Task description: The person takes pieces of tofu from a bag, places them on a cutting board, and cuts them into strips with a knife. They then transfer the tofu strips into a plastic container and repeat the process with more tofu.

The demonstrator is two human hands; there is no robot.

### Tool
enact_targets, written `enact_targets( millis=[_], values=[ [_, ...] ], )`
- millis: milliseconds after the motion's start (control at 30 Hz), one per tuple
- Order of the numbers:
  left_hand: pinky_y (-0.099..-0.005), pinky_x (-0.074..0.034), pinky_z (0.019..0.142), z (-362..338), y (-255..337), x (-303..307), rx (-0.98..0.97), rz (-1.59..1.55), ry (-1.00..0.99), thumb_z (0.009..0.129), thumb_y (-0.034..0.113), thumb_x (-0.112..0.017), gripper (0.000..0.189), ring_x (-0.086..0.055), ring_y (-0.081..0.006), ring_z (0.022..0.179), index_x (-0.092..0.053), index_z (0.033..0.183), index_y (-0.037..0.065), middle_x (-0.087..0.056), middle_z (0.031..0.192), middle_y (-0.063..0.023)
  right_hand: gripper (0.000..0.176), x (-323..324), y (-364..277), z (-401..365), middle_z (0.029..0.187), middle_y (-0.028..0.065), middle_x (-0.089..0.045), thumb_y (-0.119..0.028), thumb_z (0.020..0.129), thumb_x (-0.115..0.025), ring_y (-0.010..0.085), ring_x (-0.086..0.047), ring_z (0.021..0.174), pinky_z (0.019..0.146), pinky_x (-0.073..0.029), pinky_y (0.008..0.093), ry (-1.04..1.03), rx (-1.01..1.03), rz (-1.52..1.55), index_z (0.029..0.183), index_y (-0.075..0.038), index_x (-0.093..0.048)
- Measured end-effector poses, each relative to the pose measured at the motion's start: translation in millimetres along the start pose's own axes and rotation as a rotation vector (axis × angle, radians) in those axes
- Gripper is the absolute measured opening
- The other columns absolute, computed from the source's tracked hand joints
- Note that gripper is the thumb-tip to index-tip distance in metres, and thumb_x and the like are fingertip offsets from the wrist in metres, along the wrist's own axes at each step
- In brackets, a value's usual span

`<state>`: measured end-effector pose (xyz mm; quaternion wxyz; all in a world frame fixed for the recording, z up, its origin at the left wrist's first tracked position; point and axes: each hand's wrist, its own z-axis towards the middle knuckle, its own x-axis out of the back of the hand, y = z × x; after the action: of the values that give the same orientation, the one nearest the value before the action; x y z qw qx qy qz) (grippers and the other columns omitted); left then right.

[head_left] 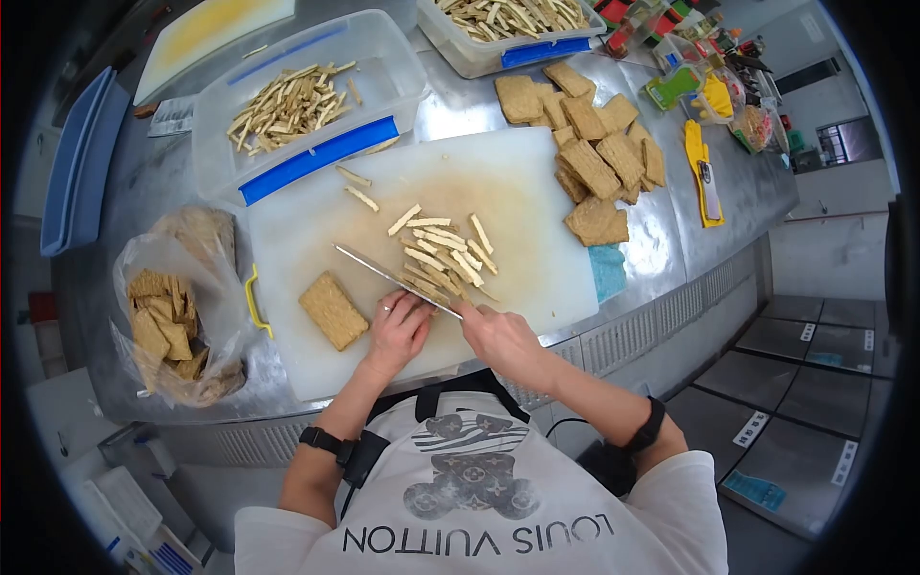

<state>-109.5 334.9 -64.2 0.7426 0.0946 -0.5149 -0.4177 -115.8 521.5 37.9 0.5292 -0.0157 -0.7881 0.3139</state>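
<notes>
Head view: right hand [505, 340] clasps knife [383, 274]; left hand [396, 333] curls beside it, grasp indiscernible, strips [447, 258] at its one o'clock.

Clock centred on the view. At ten o'clock, blue trays [81, 163] stand on edge. Between ten and eleven, a white board [209, 40] shows yellow staining. Between one and two, assorted containers [674, 88] stand crowded together. At two, a long yellow item [696, 153] lies flat. At three, a teal cloth [609, 275] is partly covered. At four, grey panels [788, 391] bear white labels [750, 428].
</notes>
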Motion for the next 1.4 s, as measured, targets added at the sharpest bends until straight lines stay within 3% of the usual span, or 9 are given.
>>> enact_targets(
  millis=[133, 333, 633, 933, 1267, 1400],
  values=[
    [-0.0377, -0.044, 0.082, 2, 3, 3, -0.003, 0.041, 0.003, 0.065, 0.002, -0.066, 0.027, -0.051, -0.0278, 0.095, -0.065, 0.091, 0.007, -0.058, 0.098, -0.0078, 0.028, -1, 7, 3, 0.067, 0.0176, -0.059, -0.007, 0.083, -0.049, 0.035, -0.061, 0.057, 0.05, -0.049, 0.0434, 0.081, 0.04, 0.007, 0.11, -0.001, -0.047],
    [-0.0373, -0.045, 0.081, 2, 2, 3, 0.017, 0.003, 0.027, 0.064, 0.001, -0.066, 0.027, -0.051, -0.0284, 0.095, -0.064, 0.09, 0.006, -0.058, 0.097, -0.0084, 0.03, 29, -6, -19, 0.073, 0.0195, -0.06, -0.009, 0.084, -0.05, 0.0367, -0.06, 0.061, 0.053, -0.049, 0.0446, -0.085, -0.03, 0.047, 0.114, -0.003, -0.047],
    [-0.0372, -0.046, 0.08, 1, -1, -1, 0.017, -0.025, 0.035, 0.063, -0.001, -0.066, 0.025, -0.052, -0.0294, 0.092, -0.063, 0.088, 0.005, -0.058, 0.094, -0.0091, 0.021, 1, 6, -1, 0.066, 0.0204, -0.059, -0.009, 0.085, -0.048, 0.0383, -0.059, 0.059, 0.052, -0.047, 0.0464, 0.085, 0.013, 0.133, 0.104, -0.001, -0.048],
    [-0.0371, -0.047, 0.078, -3, -2, -2, 0.035, -0.032, 0.049, 0.064, -0.001, -0.067, 0.024, -0.053, -0.0293, 0.09, -0.063, 0.087, 0.005, -0.058, 0.094, -0.0089, 0.024, 36, -2, -19, 0.068, 0.0223, -0.059, -0.009, 0.086, -0.049, 0.04, -0.058, 0.064, 0.057, -0.047, 0.0465, -0.149, -0.071, 0.138, 0.108, 0.0, -0.047],
    [-0.0363, -0.047, 0.078, 0, -1, 0, 0.056, -0.031, 0.043, 0.063, 0.0, -0.067, 0.024, -0.053, -0.0292, 0.09, -0.064, 0.087, 0.005, -0.058, 0.094, -0.0089, 0.02, 28, -3, -14, 0.068, 0.0218, -0.059, -0.006, 0.085, -0.047, 0.0405, -0.058, 0.063, 0.056, -0.047, 0.0468, -0.097, -0.035, 0.197, 0.103, 0.002, -0.047],
    [-0.036, -0.047, 0.077, 1, 1, 0, 0.051, -0.015, 0.045, 0.063, 0.0, -0.067, 0.024, -0.053, -0.0288, 0.09, -0.063, 0.087, 0.005, -0.058, 0.094, -0.0088, 0.022, -5, 3, 2, 0.07, 0.023, -0.058, -0.007, 0.086, -0.048, 0.0409, -0.058, 0.065, 0.057, -0.046, 0.0472, -0.023, -0.017, 0.235, 0.106, 0.002, -0.046]
  ],
)
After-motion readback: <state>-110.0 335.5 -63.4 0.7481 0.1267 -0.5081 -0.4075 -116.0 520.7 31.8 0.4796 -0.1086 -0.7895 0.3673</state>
